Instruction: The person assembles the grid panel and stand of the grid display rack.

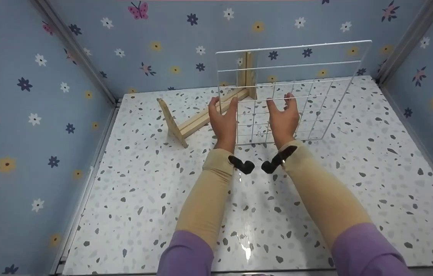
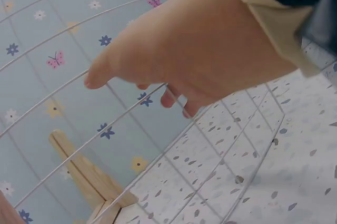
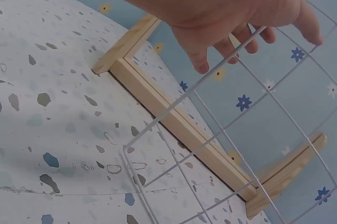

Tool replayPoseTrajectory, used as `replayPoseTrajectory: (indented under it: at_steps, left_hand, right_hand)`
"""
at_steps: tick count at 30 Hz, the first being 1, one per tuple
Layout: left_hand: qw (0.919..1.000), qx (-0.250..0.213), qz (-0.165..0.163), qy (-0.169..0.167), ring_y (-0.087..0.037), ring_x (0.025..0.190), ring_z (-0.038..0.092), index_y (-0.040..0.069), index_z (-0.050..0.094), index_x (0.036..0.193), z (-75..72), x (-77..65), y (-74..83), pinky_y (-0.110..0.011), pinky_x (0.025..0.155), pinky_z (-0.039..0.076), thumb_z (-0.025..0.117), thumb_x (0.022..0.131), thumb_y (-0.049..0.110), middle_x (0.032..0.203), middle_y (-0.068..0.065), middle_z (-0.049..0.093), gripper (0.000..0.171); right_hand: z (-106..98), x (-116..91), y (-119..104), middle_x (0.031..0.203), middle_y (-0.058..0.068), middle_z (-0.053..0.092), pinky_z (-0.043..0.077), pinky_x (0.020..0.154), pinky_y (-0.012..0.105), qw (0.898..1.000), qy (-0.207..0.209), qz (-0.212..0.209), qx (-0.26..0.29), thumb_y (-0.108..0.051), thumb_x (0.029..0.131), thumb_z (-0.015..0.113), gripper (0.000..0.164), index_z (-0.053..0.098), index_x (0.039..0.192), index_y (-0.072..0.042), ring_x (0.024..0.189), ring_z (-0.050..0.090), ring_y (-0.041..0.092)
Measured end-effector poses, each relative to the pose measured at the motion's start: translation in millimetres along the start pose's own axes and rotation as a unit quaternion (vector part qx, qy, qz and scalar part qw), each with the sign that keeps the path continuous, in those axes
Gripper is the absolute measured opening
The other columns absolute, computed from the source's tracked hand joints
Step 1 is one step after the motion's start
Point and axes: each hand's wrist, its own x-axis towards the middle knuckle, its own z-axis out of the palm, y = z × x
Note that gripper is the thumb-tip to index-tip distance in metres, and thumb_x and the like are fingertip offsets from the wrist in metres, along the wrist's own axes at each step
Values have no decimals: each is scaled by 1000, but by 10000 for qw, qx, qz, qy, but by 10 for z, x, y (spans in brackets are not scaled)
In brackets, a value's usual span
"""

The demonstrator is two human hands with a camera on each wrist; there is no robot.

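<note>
A white wire grid panel stands tilted up from the tabletop. At its left side my left hand holds the edge, thumb on the near face and fingers around the side. My right hand grips the wires nearer the middle, its fingers partly hidden. Behind and left of the panel lies a pale wooden stand, a grooved bar with an upright piece at each end. Through the mesh, the stand shows in the right wrist view. The left wrist view shows the panel's wires across a hand.
The speckled white tabletop extends around the panel and stand. Blue flowered walls close in the back, left and right sides. One upright of the stand is close to the back wall.
</note>
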Motion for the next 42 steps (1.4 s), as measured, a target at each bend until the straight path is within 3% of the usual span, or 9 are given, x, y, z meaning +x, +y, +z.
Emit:
replayPoseTrajectory:
  at_steps: [4,10,21,26,29,33,37,42]
  left_hand:
    - [9989,-363,118,-268,-16,149,29,27,46,148,-115,39,39,-42,116,32,60,97,57,160,7,35,60]
    - [9979,-415,422,-256,-13,147,32,23,44,151,-324,145,167,-35,114,34,47,105,49,160,5,36,53]
    - [9948,-115,874,517,-1,146,28,20,42,153,-729,439,401,-18,114,26,47,107,38,161,6,36,50]
    - [9889,411,1109,898,-3,148,25,16,43,151,-901,577,411,-14,114,20,52,105,32,161,1,35,50]
    - [9845,674,1105,1180,-5,151,17,15,43,151,-1025,679,364,-14,115,19,60,103,29,163,0,29,53]
    - [9825,903,864,1383,-8,153,5,15,37,155,-1172,799,249,-16,117,17,68,99,29,166,0,23,65]
    - [9844,1208,392,1218,-11,154,7,18,27,161,-1248,866,127,-22,120,15,69,98,34,168,0,16,77]
    - [9872,1269,-350,899,-16,154,14,20,14,164,-1318,906,12,-29,122,18,63,101,36,169,-2,13,81]
  right_hand:
    - [-18,25,11,153,-1,49,41,108,35,10000,-14,15,-28,-52,93,70,74,43,153,-19,136,47,21]
    - [-51,64,-4,155,-1,48,41,110,34,9999,-51,80,40,-50,92,71,73,43,153,-20,140,45,23]
    - [-112,135,-40,157,-2,45,38,112,33,9999,-86,120,-48,-54,92,69,76,41,154,-19,143,41,22]
    - [-132,140,-59,156,0,45,39,112,32,9998,-106,121,78,-52,92,70,75,41,154,-19,144,41,22]
    - [-156,150,-81,157,0,43,40,111,31,9998,-118,106,114,-49,93,70,75,39,155,-19,145,39,23]
    - [-190,168,-112,158,-1,42,38,113,30,9998,-133,129,67,-51,93,69,77,37,156,-20,146,38,23]
    - [-207,184,-132,157,0,44,37,113,31,9999,-88,126,53,-55,92,70,78,39,154,-20,145,39,24]
    - [-215,187,-147,156,1,45,38,112,31,9999,-83,66,70,-50,92,71,76,39,155,-19,144,41,24]
